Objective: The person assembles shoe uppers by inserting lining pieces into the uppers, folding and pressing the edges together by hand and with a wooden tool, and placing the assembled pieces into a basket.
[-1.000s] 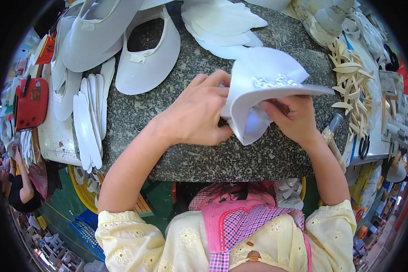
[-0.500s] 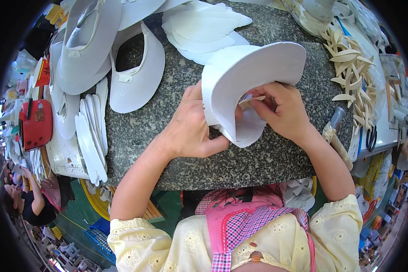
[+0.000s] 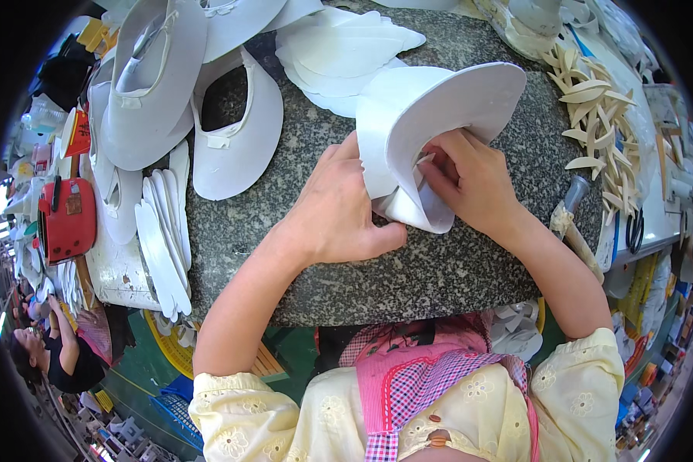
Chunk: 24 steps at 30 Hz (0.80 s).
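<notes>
Above the speckled stone worktop I hold a white shoe upper, tilted so its opening faces my right side. My left hand grips its left side, thumb stretched along the bottom and the other fingers hidden behind it. Inside the opening, my right hand pinches a small pale sliver, mostly covered by the fingers. A similar white upper lies to the left of my hands. Flat white rounded pieces are stacked beyond them.
More uppers overlap at the far left beside long white strips and a red box. Beige crescent pieces pile up at the right, near a hammer and black-handled scissors. Another person works at the left.
The held upper has risen slightly and turned, its brim now further up and right. My right fingers have closed in deeper, covering more of the pale sliver. The whole view has shifted slightly.
</notes>
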Tool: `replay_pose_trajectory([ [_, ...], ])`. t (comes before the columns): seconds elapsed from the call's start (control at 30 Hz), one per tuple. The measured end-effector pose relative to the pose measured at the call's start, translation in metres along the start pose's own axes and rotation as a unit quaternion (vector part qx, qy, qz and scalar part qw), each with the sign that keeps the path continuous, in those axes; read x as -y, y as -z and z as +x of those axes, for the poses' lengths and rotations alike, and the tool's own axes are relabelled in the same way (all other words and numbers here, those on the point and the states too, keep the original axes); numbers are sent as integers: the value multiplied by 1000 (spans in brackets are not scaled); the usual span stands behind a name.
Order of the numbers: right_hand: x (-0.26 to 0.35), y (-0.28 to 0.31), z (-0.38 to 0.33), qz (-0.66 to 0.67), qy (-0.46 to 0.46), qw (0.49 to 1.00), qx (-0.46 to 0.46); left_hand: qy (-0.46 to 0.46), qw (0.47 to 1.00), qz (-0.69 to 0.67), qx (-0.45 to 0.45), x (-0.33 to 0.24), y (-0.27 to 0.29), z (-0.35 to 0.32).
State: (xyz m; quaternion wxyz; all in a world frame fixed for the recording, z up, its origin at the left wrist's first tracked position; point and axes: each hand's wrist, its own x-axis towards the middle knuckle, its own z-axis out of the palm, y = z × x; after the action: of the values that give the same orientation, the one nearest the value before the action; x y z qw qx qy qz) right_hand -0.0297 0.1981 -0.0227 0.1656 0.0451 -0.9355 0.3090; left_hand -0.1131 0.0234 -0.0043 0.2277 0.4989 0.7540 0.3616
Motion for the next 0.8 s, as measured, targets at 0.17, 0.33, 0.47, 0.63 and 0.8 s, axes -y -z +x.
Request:
replay_pose_trajectory([
  [0.17, -7, 2, -1, -34, 61, 998, -2, 11, 1000, -5, 19, 2, 1, 1],
  [0.33, -7, 6, -4, -85, 123, 989, -2, 17, 999, -32, 9, 3, 0, 1],
  [0.47, -10, 15, 1, -99, 123, 987, 30, -7, 994, -95, 44, 9, 8, 0],
  [0.63, 2, 23, -5, 193, 98, 974, 68, 72, 972, -217, 54, 3, 9, 3],
  [0.8, 30, 41, -28, 571, -181, 800, 34, 45, 931, -318, -172, -32, 9, -2],
])
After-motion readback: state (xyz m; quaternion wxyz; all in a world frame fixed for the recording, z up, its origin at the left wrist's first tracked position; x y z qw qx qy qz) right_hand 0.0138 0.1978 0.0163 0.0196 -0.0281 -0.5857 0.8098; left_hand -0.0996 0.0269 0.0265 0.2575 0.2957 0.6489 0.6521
